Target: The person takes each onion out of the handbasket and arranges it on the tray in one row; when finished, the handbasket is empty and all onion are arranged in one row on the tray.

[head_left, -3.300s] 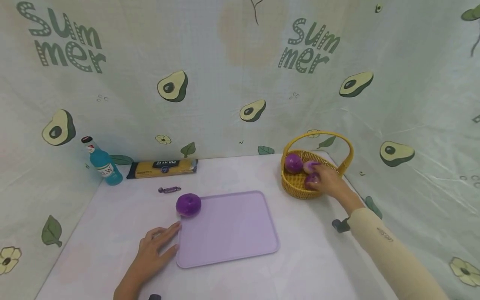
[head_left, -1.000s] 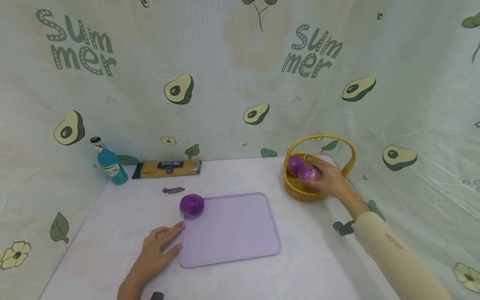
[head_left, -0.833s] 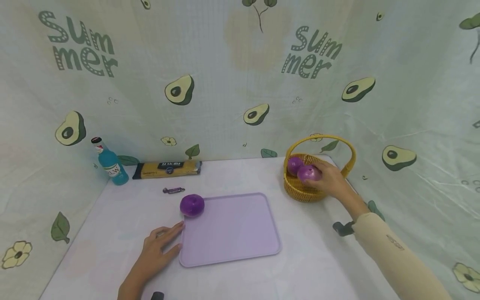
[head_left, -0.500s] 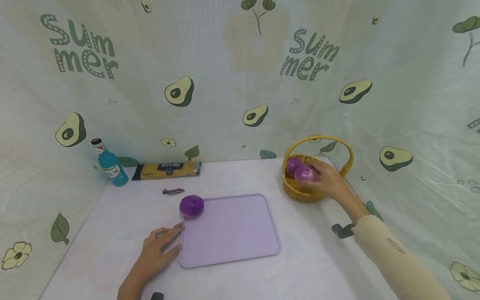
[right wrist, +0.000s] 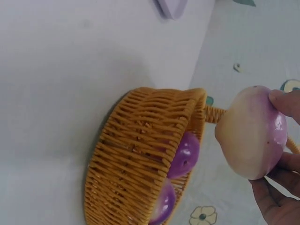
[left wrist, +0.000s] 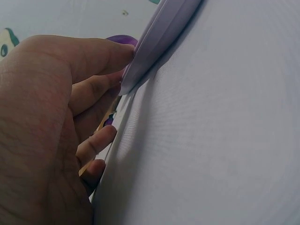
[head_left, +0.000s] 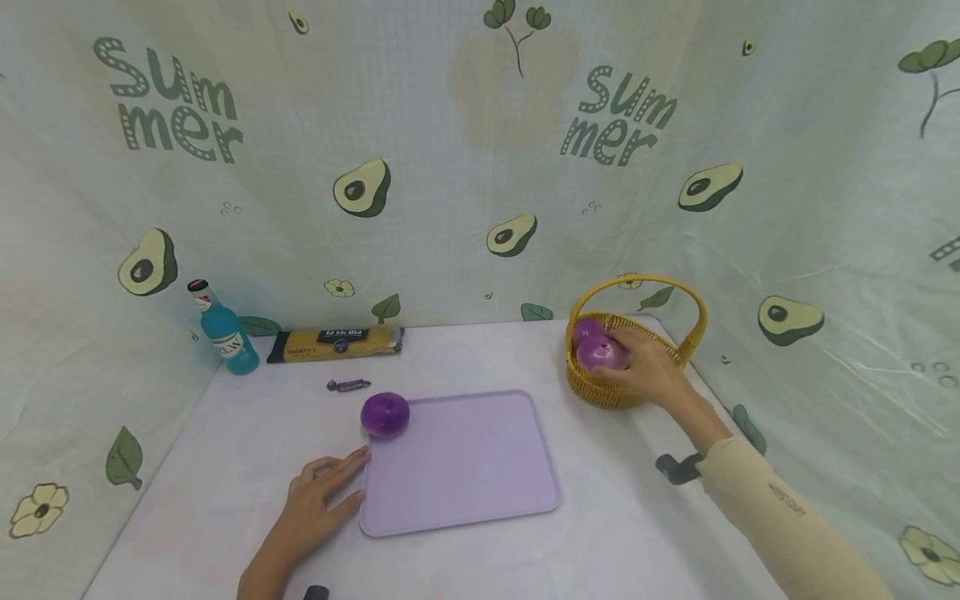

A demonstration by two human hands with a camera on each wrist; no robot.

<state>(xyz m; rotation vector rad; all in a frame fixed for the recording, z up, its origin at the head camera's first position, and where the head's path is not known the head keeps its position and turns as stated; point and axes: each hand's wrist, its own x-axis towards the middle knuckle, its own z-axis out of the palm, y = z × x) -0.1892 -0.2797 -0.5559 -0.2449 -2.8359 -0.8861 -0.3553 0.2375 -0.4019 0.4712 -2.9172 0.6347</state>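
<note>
Above the yellow wicker basket (head_left: 603, 393), my right hand (head_left: 651, 368) grips a purple-and-white turnip (right wrist: 251, 133) between thumb and fingers. Inside the basket, the right wrist view shows one turnip (right wrist: 185, 157) with a purple top and, below it in that view, a second one (right wrist: 163, 202). My left hand (head_left: 318, 502) rests beside the lilac tray (head_left: 465, 467), its thumb and fingertips touching the tray's left edge, as the left wrist view also shows. At the far left corner of the tray sits a round purple vegetable (head_left: 386, 415).
At the back left stand a blue bottle (head_left: 227, 337) and a lying pack of spaghetti (head_left: 337, 343). A small purple-wrapped candy (head_left: 348, 386) lies in front of the pack. The basket's tall handle (head_left: 637, 279) arches beside my right hand. A patterned cloth hangs behind the table.
My right hand, inside the basket at first, has lifted out a turnip and shifted it slightly left over the basket. My left hand stays at the tray's edge. The head view has tilted slightly.
</note>
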